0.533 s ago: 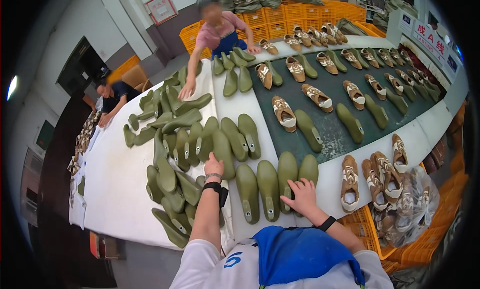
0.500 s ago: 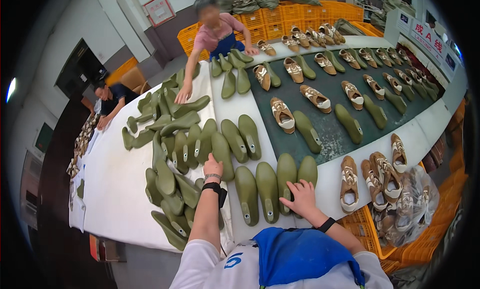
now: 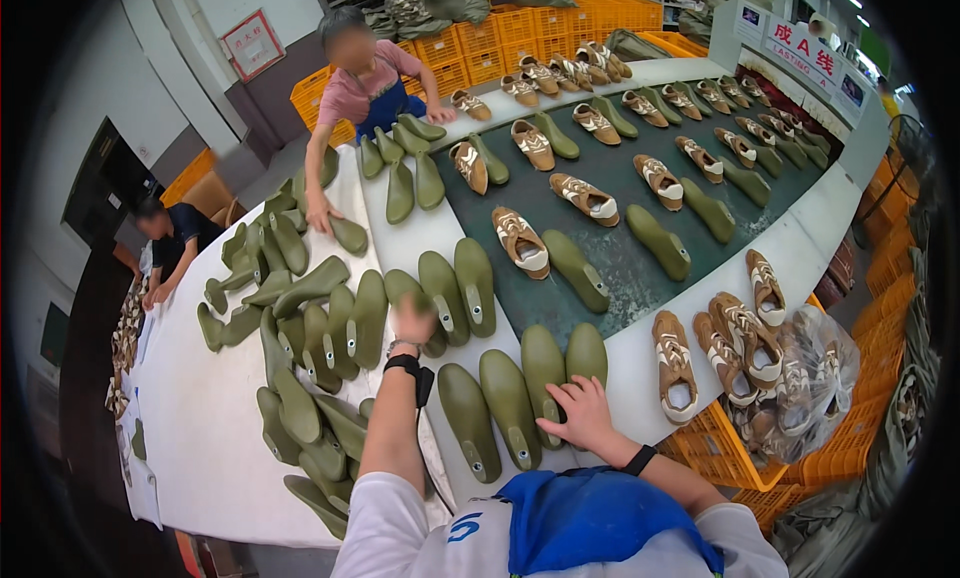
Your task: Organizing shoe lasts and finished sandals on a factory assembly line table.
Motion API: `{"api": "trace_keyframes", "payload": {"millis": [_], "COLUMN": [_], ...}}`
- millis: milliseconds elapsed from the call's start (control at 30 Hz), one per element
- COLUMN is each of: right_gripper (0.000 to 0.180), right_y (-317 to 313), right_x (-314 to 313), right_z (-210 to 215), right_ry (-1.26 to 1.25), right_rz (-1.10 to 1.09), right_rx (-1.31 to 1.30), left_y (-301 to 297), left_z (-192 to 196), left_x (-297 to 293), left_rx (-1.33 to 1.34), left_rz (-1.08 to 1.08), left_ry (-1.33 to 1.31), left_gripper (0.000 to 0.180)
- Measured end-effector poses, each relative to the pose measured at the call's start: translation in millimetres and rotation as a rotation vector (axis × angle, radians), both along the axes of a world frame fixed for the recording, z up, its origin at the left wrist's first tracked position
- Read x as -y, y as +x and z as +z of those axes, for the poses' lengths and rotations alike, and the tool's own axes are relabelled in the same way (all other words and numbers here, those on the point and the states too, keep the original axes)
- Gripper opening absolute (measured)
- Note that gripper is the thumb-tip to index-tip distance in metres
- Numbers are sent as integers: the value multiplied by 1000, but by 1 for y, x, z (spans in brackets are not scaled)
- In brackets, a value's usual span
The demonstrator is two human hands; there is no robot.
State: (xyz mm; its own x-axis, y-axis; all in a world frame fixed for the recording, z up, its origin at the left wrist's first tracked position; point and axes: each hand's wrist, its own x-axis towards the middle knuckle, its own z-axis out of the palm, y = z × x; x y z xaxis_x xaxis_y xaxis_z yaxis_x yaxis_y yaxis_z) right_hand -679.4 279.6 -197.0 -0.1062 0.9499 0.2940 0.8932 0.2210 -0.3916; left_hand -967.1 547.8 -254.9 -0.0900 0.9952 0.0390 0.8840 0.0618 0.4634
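- My left hand (image 3: 413,321), motion-blurred, lies over the middle of a green shoe last (image 3: 402,282); contact or overlap is seen, but I cannot tell whether the fingers grip it. The last's rounded toe points away from me, its long axis running far to near, with the far end leaning left.
- To its right on the white ledge (image 3: 625,388), 2 similar lasts, a middle last (image 3: 438,290) and an outer last (image 3: 474,280), stand side by side, toes likewise away from me.
- My right hand (image 3: 582,415), fingers parted and loosely bent, lies at the near ends of a third last (image 3: 542,356) and a fourth last (image 3: 586,350) in the front row; whether it grasps either I cannot tell.
- The row's first last (image 3: 464,410) and second last (image 3: 507,398) lie to the left, holed heel ends toward me, far ends slanting left.
- Left of these, a heap of lasts (image 3: 298,408) covers part of the white cloth (image 3: 200,448), axes at mixed angles.
- Beyond, on the green belt (image 3: 470,218), a nearer last (image 3: 577,271) slants from far left to near right, toe away, beside a brown shoe (image 3: 520,243).
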Motion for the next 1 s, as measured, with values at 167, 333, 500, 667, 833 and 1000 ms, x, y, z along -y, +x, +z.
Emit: {"api": "trace_keyframes", "payload": {"millis": [167, 333, 500, 667, 833, 1000], "right_gripper": [56, 57, 57, 57, 58, 59], "right_y": [-3, -6, -6, -6, -3, -7], "right_x": [-3, -3, -3, -3, -3, -3], "right_z": [1, -4, -5, -11, -11, -9], "right_ry": [19, 45, 66, 89, 67, 55], "right_rz": [-8, 14, 29, 50, 54, 64], "right_rx": [-11, 4, -9, -4, 9, -6], "left_y": [-32, -67, -91, -71, -86, -129], "left_z": [71, 125, 96, 66, 79, 52], "left_x": [60, 184, 279, 313, 274, 211], "left_rx": [34, -34, -163, -29, -35, 198], "left_rz": [-285, -222, 48, 197, 391, 618], "left_ry": [-151, -160, -233, -162, -126, -428], "left_gripper": [66, 59, 72, 82, 82, 110]}}
